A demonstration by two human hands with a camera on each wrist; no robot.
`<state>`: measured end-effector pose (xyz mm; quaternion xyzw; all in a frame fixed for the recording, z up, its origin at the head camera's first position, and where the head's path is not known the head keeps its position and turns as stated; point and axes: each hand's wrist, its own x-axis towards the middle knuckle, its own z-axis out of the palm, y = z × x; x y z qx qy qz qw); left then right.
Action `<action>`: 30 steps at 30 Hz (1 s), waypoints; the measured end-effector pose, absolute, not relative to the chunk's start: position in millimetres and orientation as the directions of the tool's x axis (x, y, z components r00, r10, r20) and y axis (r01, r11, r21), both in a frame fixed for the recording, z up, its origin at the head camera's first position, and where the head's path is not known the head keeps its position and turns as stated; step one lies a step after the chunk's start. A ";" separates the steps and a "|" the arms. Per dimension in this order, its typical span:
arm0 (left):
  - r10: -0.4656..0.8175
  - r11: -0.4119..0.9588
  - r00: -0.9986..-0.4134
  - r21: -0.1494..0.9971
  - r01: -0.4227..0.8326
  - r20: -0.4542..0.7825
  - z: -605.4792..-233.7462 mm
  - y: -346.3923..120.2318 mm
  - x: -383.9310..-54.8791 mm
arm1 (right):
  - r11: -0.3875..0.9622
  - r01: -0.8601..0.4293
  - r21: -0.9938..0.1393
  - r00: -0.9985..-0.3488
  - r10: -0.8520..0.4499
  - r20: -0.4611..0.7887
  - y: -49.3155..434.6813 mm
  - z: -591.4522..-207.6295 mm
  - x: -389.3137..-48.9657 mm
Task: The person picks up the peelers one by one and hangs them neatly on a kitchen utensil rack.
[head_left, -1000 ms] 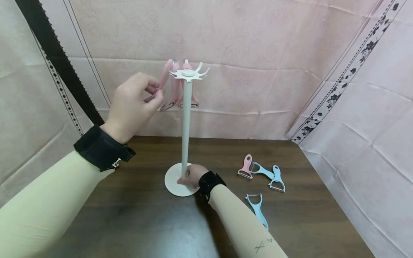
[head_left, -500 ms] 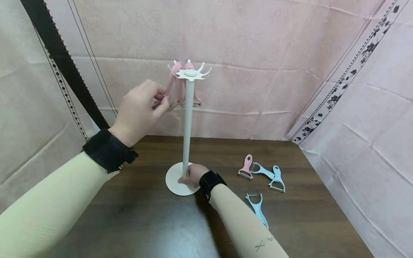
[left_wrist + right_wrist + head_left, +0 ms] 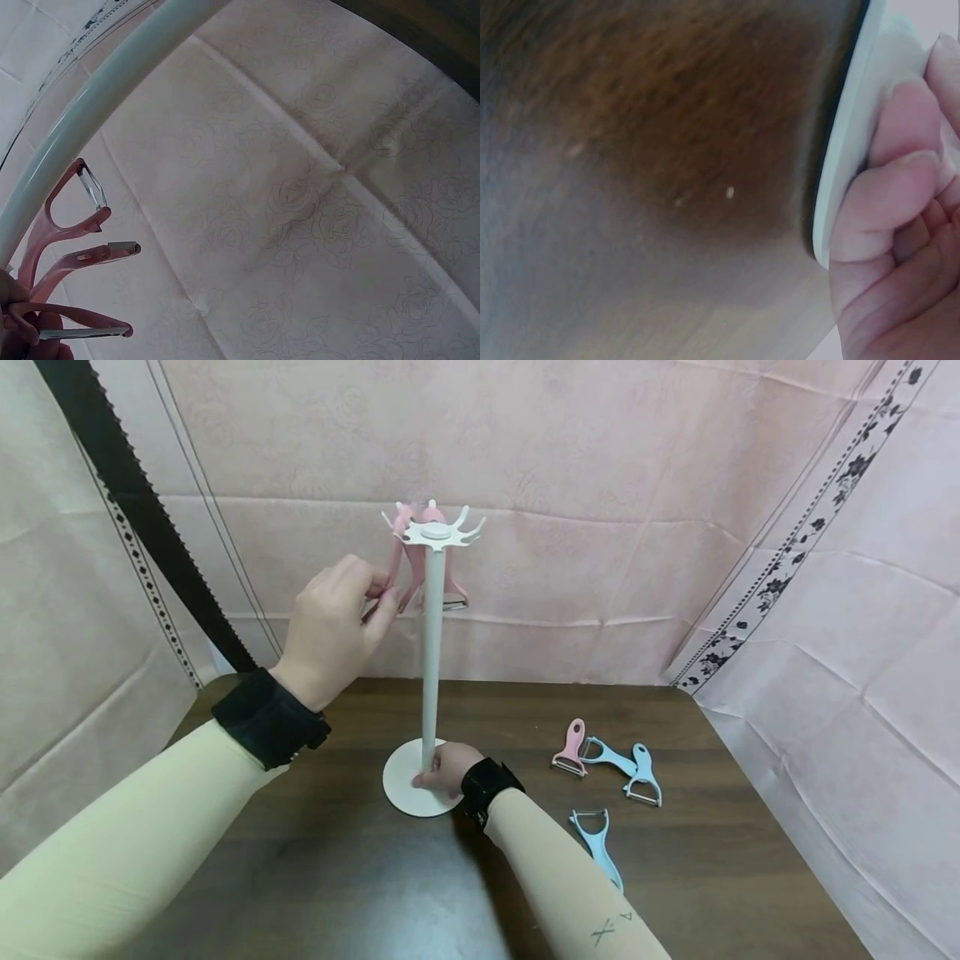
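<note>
My left hand (image 3: 337,622) pinches the lower part of a pink peeler (image 3: 394,560), whose handle end is up at the left arms of a white hook stand (image 3: 432,652). In the left wrist view this peeler (image 3: 82,316) has its blade pointing outward. Two more pink peelers hang behind the pole; one of them, a peeler (image 3: 454,583), shows its blade to the right. Whether the pinched peeler sits on a hook I cannot tell. My right hand (image 3: 453,768) grips the foot of the pole, fingers on the round white base (image 3: 400,781).
Right of the stand, on the brown wooden table (image 3: 720,860), lie a pink peeler (image 3: 574,742) and two blue peelers, one blue peeler (image 3: 643,768) touching the other. Another blue peeler (image 3: 596,843) lies nearer, beside the right forearm. Patterned cloth (image 3: 570,593) hangs behind.
My left hand has moved right and slightly down, bringing the pink peeler from beside the hooks in against the stand's left arms. The right hand keeps its hold on the stand's foot.
</note>
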<state>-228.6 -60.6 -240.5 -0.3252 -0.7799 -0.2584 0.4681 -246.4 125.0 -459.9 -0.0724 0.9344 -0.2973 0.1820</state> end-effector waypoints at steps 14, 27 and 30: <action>0.275 0.652 -0.391 0.129 0.748 0.879 -242.3 -60.6 -228.1 | 0.817 -0.050 -0.574 -0.921 -0.259 -0.289 132.0 -468.6 -248.8; 0.277 0.615 -0.453 0.205 0.761 0.847 -239.5 -73.7 -220.2 | 0.801 -0.049 -0.597 -0.923 -0.265 -0.279 130.2 -464.5 -250.9; 0.303 0.602 -0.469 0.215 0.769 0.830 -244.6 -80.8 -219.7 | 0.789 -0.045 -0.612 -0.918 -0.275 -0.287 130.1 -465.6 -251.5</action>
